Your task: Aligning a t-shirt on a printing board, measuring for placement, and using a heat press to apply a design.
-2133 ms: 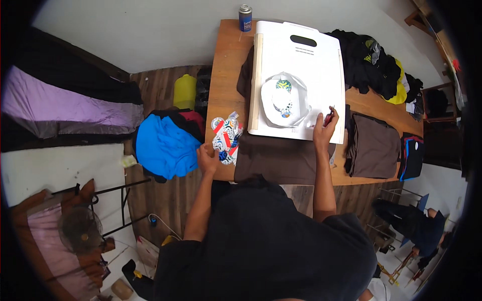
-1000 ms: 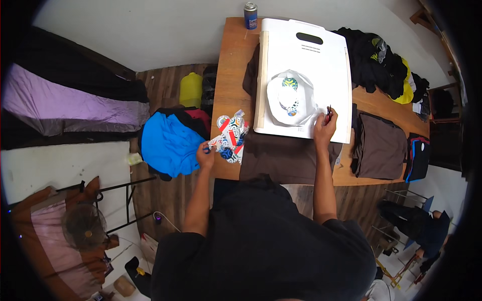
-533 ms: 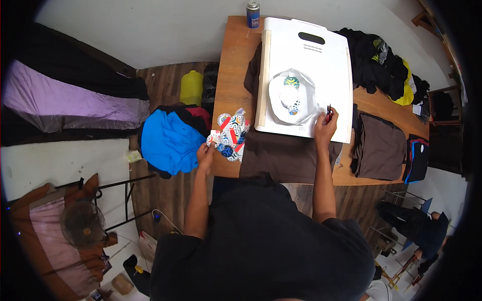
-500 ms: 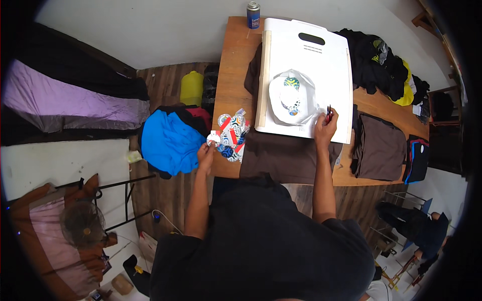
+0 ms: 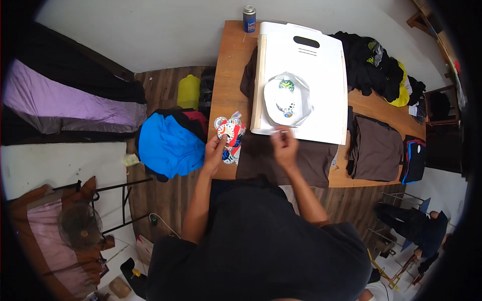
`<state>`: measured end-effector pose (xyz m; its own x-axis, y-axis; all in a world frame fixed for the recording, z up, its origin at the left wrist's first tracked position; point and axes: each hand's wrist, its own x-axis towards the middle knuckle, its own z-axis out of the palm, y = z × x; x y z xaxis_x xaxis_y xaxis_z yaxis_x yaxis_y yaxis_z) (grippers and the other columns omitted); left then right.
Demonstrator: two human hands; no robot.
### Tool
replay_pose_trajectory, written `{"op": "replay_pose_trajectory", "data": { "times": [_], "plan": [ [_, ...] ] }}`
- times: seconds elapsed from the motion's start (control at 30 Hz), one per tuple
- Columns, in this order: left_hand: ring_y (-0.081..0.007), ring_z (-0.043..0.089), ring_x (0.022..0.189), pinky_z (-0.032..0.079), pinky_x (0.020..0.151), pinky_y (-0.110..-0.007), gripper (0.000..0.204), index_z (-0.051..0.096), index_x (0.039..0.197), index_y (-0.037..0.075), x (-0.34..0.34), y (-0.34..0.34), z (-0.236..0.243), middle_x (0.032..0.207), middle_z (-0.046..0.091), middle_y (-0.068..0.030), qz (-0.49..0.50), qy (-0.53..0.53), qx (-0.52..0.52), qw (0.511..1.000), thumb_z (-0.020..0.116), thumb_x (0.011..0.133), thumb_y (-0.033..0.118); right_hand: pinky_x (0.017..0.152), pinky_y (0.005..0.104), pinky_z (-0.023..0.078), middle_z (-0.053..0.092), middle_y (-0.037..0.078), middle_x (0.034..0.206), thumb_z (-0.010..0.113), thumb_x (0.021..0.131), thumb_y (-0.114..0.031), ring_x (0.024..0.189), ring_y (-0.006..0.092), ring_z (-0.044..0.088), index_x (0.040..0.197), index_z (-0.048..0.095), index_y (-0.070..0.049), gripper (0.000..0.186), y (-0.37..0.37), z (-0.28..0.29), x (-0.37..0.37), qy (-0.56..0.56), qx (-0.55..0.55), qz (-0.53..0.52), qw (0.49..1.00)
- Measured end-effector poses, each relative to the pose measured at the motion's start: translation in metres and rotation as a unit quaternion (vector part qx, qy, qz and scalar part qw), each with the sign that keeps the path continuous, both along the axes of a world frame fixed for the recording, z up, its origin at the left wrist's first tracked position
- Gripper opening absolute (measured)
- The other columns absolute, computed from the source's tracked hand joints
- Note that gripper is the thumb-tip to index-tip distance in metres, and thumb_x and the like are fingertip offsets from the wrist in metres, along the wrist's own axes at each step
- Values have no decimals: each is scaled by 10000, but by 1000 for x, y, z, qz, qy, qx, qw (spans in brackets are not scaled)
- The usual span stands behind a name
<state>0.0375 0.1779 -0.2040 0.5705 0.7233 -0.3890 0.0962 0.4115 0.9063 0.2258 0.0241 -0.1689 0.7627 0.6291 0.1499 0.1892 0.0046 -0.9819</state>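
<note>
My left hand pinches a round printed patch, white with red and dark markings. It is above a pile of similar patches at the table's left edge. My right hand is in front of the white board, its fingers drawn together. Blur hides what they hold; a small pale tip shows at the fingertips. On the white board, which has a handle slot, sits a white bowl-like shape with crumpled sides. Colourful patterned pieces lie inside it. Dark brown cloth spreads under the board.
Folded brown garments and a dark clothing pile occupy the table's right side. A blue spray can stands at the far left corner. Blue fabric is heaped left of the table. Another person is at lower right.
My right hand has left the board's right front corner and moved left toward my left hand. The left hand has shifted slightly right and up, its patch now over the pile.
</note>
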Motion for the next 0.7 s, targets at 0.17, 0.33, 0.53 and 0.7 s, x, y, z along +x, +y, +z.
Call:
{"op": "replay_pose_trajectory", "data": {
  "times": [0.17, 0.33, 0.53, 0.7],
  "plan": [
    [-41, 624, 860, 482, 763, -226, 262, 685, 1186, 27, 4, -12, 8, 1011, 714, 3, 1, 4, 12, 1000, 662, 1035, 240, 480, 212, 293, 485, -94, 698, 700, 1008, -235, 547, 9, 396, 1132, 651, -82, 203, 38, -48, -57, 336, -21, 60, 940],
    [-24, 592, 806, 446, 704, -212, 214, 702, 1102, 15, -20, -20, -26, 950, 708, 18, 5, 2, 48, 999, 698, 1012, 210, 482, 216, 290, 474, -102, 679, 717, 992, -222, 538, 6, 379, 1054, 657, -64, 180, 42, -70, -53, 318, -59, 95, 942],
    [-33, 589, 770, 443, 690, -213, 227, 709, 1030, 7, -25, -16, -42, 882, 698, 21, 81, 24, 61, 995, 703, 1009, 233, 488, 216, 294, 502, -89, 695, 732, 974, -197, 541, 10, 390, 1000, 653, -60, 160, 28, -64, -33, 318, -65, 67, 943],
    [-100, 646, 883, 490, 772, -248, 399, 649, 1134, -35, -48, -1, -131, 964, 702, -58, -15, 190, 85, 978, 770, 951, 298, 505, 219, 342, 525, -70, 706, 710, 984, -216, 547, 31, 421, 983, 636, -70, 164, 19, -40, -33, 301, -80, 68, 948]
  ]
}}
